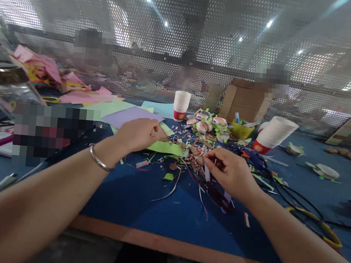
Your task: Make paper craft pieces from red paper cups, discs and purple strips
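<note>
My left hand (138,134) is closed in a pinch on a thin brown strip (163,138) just above a green paper sheet (168,148). A silver bangle (99,161) circles that wrist. My right hand (230,171) is closed too, its fingers pinching a small white strip (207,173) over a pile of brown, red and white paper scraps (191,157) on the blue table (145,198).
Paper flowers (207,124) lie behind the scraps, with a white and red paper cup (180,104) upright and a stack of cups (273,135) lying on its side. Coloured sheets (127,115) lie at the left, black cables (295,199) at the right, a perforated screen (183,46) behind.
</note>
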`<state>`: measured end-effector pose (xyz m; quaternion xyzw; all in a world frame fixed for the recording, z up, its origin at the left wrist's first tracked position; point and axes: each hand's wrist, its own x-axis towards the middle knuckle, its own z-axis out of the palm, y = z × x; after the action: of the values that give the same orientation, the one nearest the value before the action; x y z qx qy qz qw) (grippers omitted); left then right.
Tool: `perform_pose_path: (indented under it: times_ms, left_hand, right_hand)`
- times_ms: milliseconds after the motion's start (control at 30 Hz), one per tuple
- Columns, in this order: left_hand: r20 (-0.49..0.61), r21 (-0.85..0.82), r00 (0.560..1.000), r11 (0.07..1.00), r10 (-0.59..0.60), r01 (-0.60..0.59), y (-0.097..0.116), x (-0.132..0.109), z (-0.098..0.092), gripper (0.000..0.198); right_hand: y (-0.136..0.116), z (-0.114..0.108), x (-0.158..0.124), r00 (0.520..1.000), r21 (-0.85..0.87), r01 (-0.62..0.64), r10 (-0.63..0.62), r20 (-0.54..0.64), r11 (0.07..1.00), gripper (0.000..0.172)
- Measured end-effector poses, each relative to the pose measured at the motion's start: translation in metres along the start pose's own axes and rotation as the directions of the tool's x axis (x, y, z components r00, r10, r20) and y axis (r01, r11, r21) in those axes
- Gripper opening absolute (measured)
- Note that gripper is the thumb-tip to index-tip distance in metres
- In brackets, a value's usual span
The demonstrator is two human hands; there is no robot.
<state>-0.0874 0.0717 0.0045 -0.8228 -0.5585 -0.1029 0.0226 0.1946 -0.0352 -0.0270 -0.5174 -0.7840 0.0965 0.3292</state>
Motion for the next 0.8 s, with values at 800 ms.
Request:
perform_pose_path:
  times_ms: [800]
  left_hand:
    - [-0.110,0.313,0.979,0.941,0.173,-0.131,0.033,0.180,-0.031,0.035]
  right_hand:
    - [0.003,-0.004,0.005,0.998,0.091,-0.067,0.065,0.024,0.994,0.016]
